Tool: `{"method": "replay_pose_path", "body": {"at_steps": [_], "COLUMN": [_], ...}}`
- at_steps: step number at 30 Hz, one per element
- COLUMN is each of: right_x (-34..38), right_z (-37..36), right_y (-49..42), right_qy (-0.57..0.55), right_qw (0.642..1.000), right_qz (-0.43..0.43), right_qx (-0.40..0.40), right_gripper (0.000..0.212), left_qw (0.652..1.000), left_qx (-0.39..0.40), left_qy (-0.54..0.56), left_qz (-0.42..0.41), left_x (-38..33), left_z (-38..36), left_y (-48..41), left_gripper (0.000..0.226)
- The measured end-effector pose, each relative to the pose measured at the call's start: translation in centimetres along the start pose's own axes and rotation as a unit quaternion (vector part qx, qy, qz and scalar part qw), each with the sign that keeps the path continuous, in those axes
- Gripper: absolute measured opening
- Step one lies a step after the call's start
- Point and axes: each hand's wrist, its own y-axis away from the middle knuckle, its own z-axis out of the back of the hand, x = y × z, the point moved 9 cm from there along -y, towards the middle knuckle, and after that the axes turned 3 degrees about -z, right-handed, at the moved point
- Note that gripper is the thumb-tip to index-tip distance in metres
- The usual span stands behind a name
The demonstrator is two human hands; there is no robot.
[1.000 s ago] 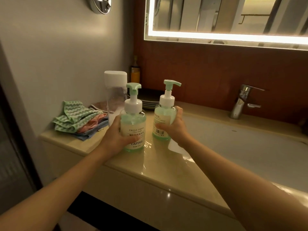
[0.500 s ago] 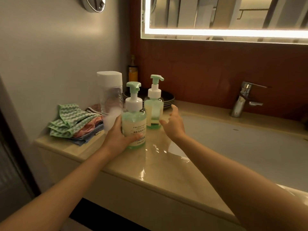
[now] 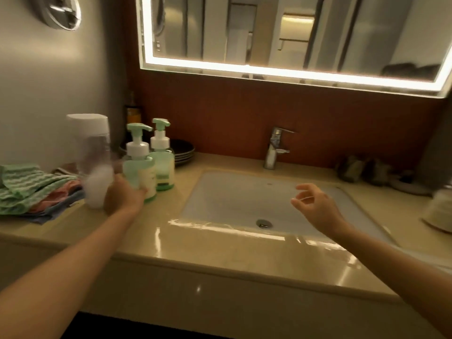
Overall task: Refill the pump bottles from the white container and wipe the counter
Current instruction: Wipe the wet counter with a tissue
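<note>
— Beige tabletop (image 3: 220, 250), then: where are the bottles?
— Left of the sink (image 3: 232, 199): front pump bottle (image 3: 140, 167) just beside rear pump bottle (image 3: 162, 165), white container (image 3: 93, 152) further left.
— Grips?
— Left hand (image 3: 123, 196) curls round the front pump bottle; right hand (image 3: 315, 206) hangs over the sink, loosely spread.

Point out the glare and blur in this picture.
Head view: the mirror's lit white strip is blown out; glare streaks the glossy beige counter before the white sink; the white-capped clear container and the left hand gripping the front green pump bottle are motion-smeared.
</note>
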Motion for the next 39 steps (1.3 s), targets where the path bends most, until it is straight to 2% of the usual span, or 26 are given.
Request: {"method": "replay_pose_path", "body": {"at_steps": [3,4,6,9,11,15,20,26,29,32,39], "right_x": [-3.6,-5.0,-7.9,-12.2,-14.0,-16.9,-18.9,-20.6,-21.5,-22.3,-23.0], "right_z": [4.6,6.2,8.7,12.4,14.4,16.8,18.2,18.4,18.0,17.5,16.1], "right_y": [1.8,2.4,3.5,5.8,7.3,10.1,12.1,12.6,12.8,12.8,13.3], "right_qy": [0.051,0.067,0.091,0.124,0.135,0.16,0.219,0.24,0.238,0.225,0.204], "right_qw": [0.998,0.997,0.993,0.984,0.981,0.975,0.965,0.961,0.96,0.963,0.962], "right_qz": [-0.016,-0.027,-0.06,-0.113,-0.129,-0.15,-0.144,-0.135,-0.139,-0.129,-0.125], "right_qx": [-0.021,-0.033,-0.051,-0.053,-0.057,-0.047,-0.025,0.012,0.042,0.067,0.134], "right_gripper": [0.03,0.029,0.027,0.022,0.018,0.017,0.021,0.023,0.027,0.032,0.047], "left_qw": [0.995,0.994,0.99,0.971,0.956,0.915,0.867,0.823,0.778,0.741,0.712], "left_qx": [-0.069,-0.095,-0.121,-0.053,0.026,0.175,0.283,0.353,0.397,0.428,0.46], "left_qy": [0.043,0.045,0.026,0.05,0.075,0.116,0.122,0.092,0.045,-0.016,-0.051], "left_qz": [0.05,0.031,-0.067,-0.226,-0.283,-0.344,-0.39,-0.435,-0.485,-0.517,-0.528], "left_x": [-0.8,-1.7,-4.7,-11.6,-16.3,-23.9,-29.8,-33.9,-34.8,-34.9,-34.1], "left_z": [0.9,1.2,0.9,-3.3,-6.7,-12.8,-18.8,-23.7,-26.0,-27.9,-28.9], "left_y": [1.1,1.9,3.8,8.6,12.6,21.4,30.7,37.9,40.8,42.7,42.9], "left_gripper": [0.053,0.05,0.041,0.032,0.031,0.035,0.038,0.033,0.024,0.025,0.038]}}
